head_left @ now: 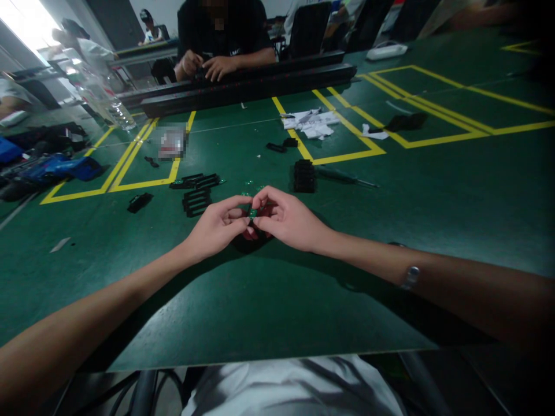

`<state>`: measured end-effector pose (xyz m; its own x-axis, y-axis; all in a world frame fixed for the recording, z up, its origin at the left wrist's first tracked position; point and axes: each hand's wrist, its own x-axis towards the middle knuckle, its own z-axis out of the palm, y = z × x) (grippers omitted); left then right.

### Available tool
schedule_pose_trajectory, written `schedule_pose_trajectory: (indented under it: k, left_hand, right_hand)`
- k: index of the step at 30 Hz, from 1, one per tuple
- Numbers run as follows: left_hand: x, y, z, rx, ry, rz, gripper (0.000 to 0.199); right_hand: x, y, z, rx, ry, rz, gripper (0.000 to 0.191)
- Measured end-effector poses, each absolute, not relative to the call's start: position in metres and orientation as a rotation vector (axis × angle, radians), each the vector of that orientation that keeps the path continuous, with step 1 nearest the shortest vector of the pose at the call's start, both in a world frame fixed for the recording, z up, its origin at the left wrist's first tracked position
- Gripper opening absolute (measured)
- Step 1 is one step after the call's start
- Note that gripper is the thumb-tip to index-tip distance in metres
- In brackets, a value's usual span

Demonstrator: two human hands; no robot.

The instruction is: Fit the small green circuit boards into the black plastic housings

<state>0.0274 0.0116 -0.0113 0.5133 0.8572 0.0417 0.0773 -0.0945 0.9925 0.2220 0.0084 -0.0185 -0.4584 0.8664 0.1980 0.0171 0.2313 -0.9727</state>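
Both hands meet above the green table (243, 312), near the middle of the view. My left hand (219, 225) and my right hand (290, 219) pinch a small green piece (252, 214) between their fingertips. Something red shows behind and below the fingers, mostly hidden. Just beyond the hands lie a few small green pieces (248, 192). Black slotted parts (196, 202) rest on the table past my left hand, and a black ribbed block (304, 176) stands past my right hand.
A screwdriver (347, 177) lies right of the block. Farther back are crumpled white paper (310, 122), a long black bar (251, 86) and a clear bottle (121, 112). Blue-and-black items (65, 169) lie at the left. A person's hands (208, 66) are across the table.
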Motion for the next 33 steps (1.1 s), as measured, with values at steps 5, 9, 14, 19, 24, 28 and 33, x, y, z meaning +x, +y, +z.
schedule_pose_trajectory:
  k: [5, 9, 14, 19, 24, 28, 33]
  left_hand:
    - [0.0278, 0.0113, -0.0108, 1.544, 0.833, 0.802, 0.037]
    - [0.0273, 0.0117, -0.0118, 1.533, 0.840, 0.796, 0.037]
    - [0.0254, 0.0118, -0.0130, 1.558, 0.846, 0.780, 0.038]
    - [0.0245, 0.0115, -0.0135, 1.570, 0.837, 0.789, 0.037]
    - [0.0238, 0.0106, -0.0150, 1.593, 0.815, 0.807, 0.038]
    - [0.0245, 0.0090, -0.0130, 1.569, 0.830, 0.820, 0.044]
    - [0.0253, 0.0068, -0.0081, 1.522, 0.793, 0.822, 0.046]
  right_hand:
    - [0.2220, 0.0084, -0.0191, -0.826, -1.703, 1.314, 0.021]
    - [0.2219, 0.0086, -0.0189, -0.831, -1.692, 1.326, 0.021]
    - [0.2222, 0.0082, -0.0189, -0.817, -1.694, 1.338, 0.022]
    - [0.2224, 0.0067, -0.0185, -0.827, -1.687, 1.339, 0.022]
    - [0.2224, 0.0067, -0.0188, -0.793, -1.646, 1.349, 0.023]
    - [0.2224, 0.0077, -0.0166, -0.781, -1.601, 1.394, 0.021]
    - [0.2237, 0.0086, -0.0133, -0.812, -1.618, 1.387, 0.012]
